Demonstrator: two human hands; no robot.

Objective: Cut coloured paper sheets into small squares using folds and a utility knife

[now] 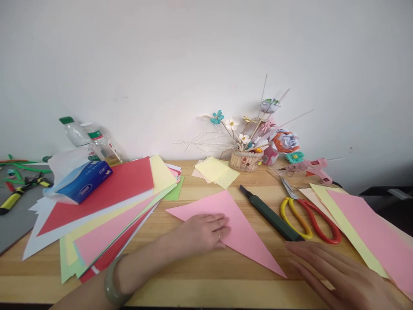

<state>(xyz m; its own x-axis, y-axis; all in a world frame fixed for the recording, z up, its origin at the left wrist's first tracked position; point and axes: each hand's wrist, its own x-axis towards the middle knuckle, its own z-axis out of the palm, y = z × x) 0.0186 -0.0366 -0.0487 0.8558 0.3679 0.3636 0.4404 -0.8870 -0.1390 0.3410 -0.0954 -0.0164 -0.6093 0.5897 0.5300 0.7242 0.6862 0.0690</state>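
A pink paper triangle [240, 224] lies flat on the wooden table [206, 280], its long point toward the front right. My left hand [201, 232] lies palm down on the triangle's left part, fingers together, a ring on one finger and a green bangle on the wrist. My right hand [335, 269] rests open on the table just right of the triangle's tip, fingers spread and pointing left, holding nothing. A dark green utility knife [269, 214] lies just beyond its fingertips.
A fan of coloured paper sheets [106, 215] covers the left, with a blue tissue pack [85, 181] and a plastic bottle [88, 140] behind. Yellow-and-red scissors [309, 219], a pink glue gun [311, 168], pink and yellow sheets [364, 228], yellow squares [216, 171] and a paper-flower basket [247, 157] are around.
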